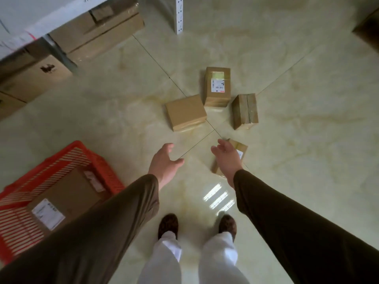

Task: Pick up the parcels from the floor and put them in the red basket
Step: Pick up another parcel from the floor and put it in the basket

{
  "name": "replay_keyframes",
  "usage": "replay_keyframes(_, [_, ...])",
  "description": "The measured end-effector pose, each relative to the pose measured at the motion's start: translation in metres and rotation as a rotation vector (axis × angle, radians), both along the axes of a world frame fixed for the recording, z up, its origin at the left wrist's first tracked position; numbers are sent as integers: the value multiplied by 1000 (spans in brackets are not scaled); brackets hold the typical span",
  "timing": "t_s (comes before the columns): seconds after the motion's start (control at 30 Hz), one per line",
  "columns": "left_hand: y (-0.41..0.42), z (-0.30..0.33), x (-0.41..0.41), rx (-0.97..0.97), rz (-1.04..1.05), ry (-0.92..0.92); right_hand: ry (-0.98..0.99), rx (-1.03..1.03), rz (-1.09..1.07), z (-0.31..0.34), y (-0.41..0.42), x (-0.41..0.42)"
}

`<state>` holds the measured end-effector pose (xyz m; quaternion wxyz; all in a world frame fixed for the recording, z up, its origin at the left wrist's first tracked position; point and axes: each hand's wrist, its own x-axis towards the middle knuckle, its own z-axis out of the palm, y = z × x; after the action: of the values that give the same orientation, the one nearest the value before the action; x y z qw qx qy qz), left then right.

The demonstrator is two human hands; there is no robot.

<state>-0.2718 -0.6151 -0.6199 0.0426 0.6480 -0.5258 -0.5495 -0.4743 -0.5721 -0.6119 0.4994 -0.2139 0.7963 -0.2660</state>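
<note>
Both hands, left hand (164,160) and right hand (225,156), hang spread open, holding nothing. Labelled parcel (217,87) lies with its long axis near-to-far; red basket (86,152) sits near left.

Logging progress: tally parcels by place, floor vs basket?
Floor parcels: 4, the nearest partly hidden by the right hand
Parcels in red basket: 1 visible
Total: 5

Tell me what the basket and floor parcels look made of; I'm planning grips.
Red basket: seemingly rigid plastic, judging by its moulded lattice walls. Parcels, like the labelled one: brown corrugated cardboard, apparently; glossy tape strips, matte faces, paper label.
</note>
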Motion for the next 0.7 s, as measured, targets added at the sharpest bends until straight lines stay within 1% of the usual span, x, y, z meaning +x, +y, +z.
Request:
replay_keyframes(0.07, [-2,-3,-23,18,-3,-10,-5,10,2,-6,-1,-20])
replay_keyframes(0.2, [1,-14,-70,55,2,-31,-17,54,84,-18,-1,-71])
replay_keyframes(0.37, [11,-33,-120,88,35,-56,51,78,175,-34,-5,-139])
replay_keyframes(0.5, [18,-52,-149,119,62,-45,12,119,79,-57,-13,-167])
replay_keyframes(0.7, [8,-98,-177,185,25,-29,-83,278,87,-116,-17,-181])
